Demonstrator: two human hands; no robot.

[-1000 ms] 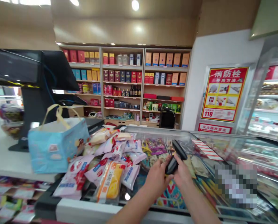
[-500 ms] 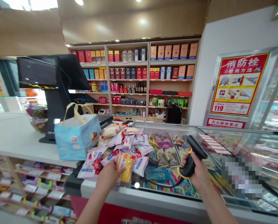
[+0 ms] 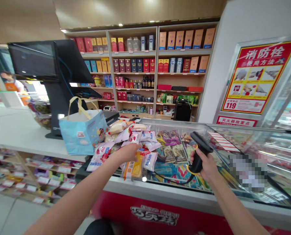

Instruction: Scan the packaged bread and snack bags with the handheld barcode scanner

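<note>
Shop shelves of boxed bottles fill the background. The right hand (image 3: 204, 164) has its grip clamped around the handle of a black barcode scanner (image 3: 197, 160). The left hand (image 3: 126, 154), grip open and palm down, touches a heap of wrapped food packs (image 3: 111, 143) on a glass-topped freezer (image 3: 175, 123), with colourful snack bags (image 3: 171, 153) beneath the glass. A pale blue tote bag (image 3: 83, 132) stands beside the heap, and a pixelated patch (image 3: 248, 173) hides part of the glass.

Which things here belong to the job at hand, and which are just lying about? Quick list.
In use: left hand on wrapped snack packets; right hand gripping black handheld barcode scanner.
Lying about: blue gift bag, checkout screen, glass-topped freezer, shelved boxes.
</note>
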